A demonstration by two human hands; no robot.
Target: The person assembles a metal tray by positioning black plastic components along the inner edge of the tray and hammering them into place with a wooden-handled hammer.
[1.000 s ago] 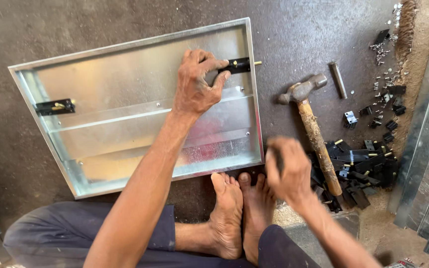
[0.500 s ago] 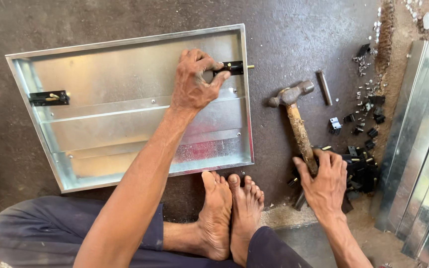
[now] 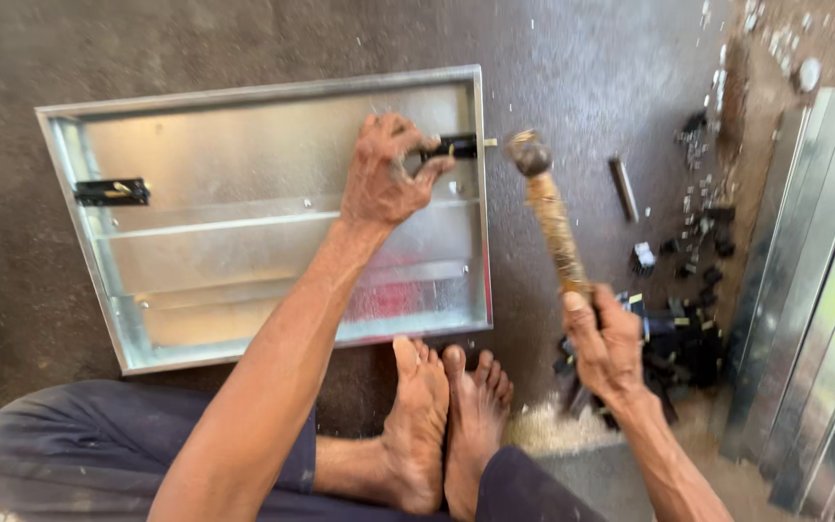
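The person sits on the dark floor (image 3: 244,48) with bare feet (image 3: 446,416) tucked close to a shiny metal tray (image 3: 244,242) that lies flat in front of them. The left hand (image 3: 384,179) rests inside the tray, near its far right corner, and its grip is pinched together on a small black bolt latch (image 3: 451,148) fixed there. A second black latch (image 3: 111,191) sits at the left side of the tray, well apart from the hand. A second ago the hammer (image 3: 548,208) lay on the floor beside the tray and the right hand (image 3: 606,343) was empty. Half a second ago that hand had come down onto the wooden handle. Now its grip is wrapped tight around the low end of the handle, and the hammer is lifted, with its metal head just beside the tray's right edge and close to the latch. So the hammer looks ready for hitting near the latch that the left hand keeps steady. To the right, a short dark metal rod (image 3: 622,188) lies on the floor, with a heap of small black parts (image 3: 688,338) near the right hand, and long metal strips (image 3: 823,290) lie at the far right.
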